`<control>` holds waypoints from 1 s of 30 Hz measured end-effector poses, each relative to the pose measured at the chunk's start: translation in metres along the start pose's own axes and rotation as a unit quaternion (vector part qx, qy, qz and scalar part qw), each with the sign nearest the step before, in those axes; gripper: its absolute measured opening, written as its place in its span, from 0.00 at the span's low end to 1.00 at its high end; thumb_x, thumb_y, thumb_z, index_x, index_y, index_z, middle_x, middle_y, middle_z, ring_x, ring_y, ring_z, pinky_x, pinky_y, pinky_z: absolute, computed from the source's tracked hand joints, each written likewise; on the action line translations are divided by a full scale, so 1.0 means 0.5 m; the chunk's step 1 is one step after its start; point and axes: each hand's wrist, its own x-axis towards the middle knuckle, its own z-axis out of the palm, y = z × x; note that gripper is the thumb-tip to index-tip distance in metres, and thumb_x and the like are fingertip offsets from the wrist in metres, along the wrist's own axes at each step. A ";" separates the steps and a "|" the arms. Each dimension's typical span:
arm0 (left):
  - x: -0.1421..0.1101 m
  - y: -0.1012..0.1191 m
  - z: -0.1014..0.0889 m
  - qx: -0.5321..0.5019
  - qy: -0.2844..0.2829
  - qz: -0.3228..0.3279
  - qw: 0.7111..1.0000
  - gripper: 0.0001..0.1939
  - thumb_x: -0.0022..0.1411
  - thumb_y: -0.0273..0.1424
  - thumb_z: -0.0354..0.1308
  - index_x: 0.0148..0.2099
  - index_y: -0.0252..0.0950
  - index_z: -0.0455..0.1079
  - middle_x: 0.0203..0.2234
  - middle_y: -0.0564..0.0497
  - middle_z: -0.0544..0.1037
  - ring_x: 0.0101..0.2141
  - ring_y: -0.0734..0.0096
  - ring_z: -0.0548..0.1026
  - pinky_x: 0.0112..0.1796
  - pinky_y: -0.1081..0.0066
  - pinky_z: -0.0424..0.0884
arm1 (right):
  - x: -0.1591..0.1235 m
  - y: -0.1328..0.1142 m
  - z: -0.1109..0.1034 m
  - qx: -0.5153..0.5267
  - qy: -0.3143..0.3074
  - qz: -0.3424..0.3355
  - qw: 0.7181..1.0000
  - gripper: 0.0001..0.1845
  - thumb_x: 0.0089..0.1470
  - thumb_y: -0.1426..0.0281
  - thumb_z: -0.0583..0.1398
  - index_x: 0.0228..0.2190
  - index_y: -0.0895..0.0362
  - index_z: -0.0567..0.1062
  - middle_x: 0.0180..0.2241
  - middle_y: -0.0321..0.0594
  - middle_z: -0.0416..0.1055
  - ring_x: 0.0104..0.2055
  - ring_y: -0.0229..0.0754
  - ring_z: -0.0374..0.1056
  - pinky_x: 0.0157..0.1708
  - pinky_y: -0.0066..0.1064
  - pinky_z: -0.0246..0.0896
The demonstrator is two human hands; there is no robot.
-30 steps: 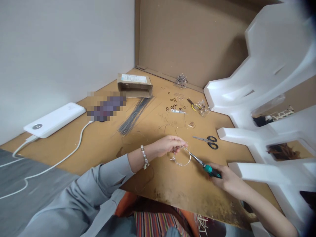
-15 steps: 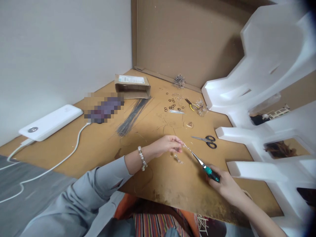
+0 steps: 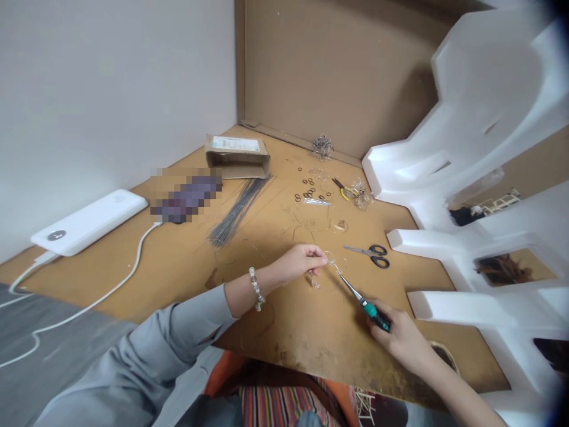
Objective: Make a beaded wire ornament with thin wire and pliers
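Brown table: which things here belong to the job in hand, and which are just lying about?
In use:
- green-and-black-handled metal pliers
- thin silvery wire piece

Lying about, it seems:
- white rectangular power bank
- open brown cardboard box
- black-handled metal scissors

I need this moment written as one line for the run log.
left hand: pinches wire piece | right hand: holds pliers, tip at wire piece | on table: scissors, cardboard box
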 end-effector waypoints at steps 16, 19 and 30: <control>-0.002 0.001 0.004 0.080 0.001 -0.018 0.997 0.10 0.53 0.35 0.58 0.31 0.32 0.68 0.19 0.56 0.66 0.18 0.81 0.65 0.20 0.79 0.65 | -0.002 -0.029 -0.055 -0.038 0.023 -0.034 0.998 0.10 0.51 0.69 0.51 0.36 0.55 0.67 0.26 0.35 0.67 0.28 0.38 0.63 0.29 0.28 0.55; -0.003 0.004 0.010 0.063 0.044 0.004 0.997 0.09 0.53 0.34 0.59 0.31 0.32 0.67 0.20 0.55 0.68 0.19 0.81 0.68 0.21 0.79 0.66 | 0.003 -0.055 -0.047 -0.156 0.054 -0.054 0.985 0.18 0.45 0.72 0.53 0.42 0.55 0.68 0.32 0.39 0.71 0.31 0.41 0.66 0.30 0.30 0.55; -0.018 0.004 0.024 0.163 0.106 0.130 0.972 0.08 0.57 0.34 0.55 0.31 0.33 0.68 0.25 0.53 0.69 0.24 0.78 0.68 0.26 0.77 0.67 | 0.019 -0.069 -0.020 -0.401 0.206 -0.050 0.891 0.14 0.49 0.66 0.55 0.39 0.56 0.70 0.33 0.43 0.71 0.35 0.48 0.67 0.30 0.34 0.54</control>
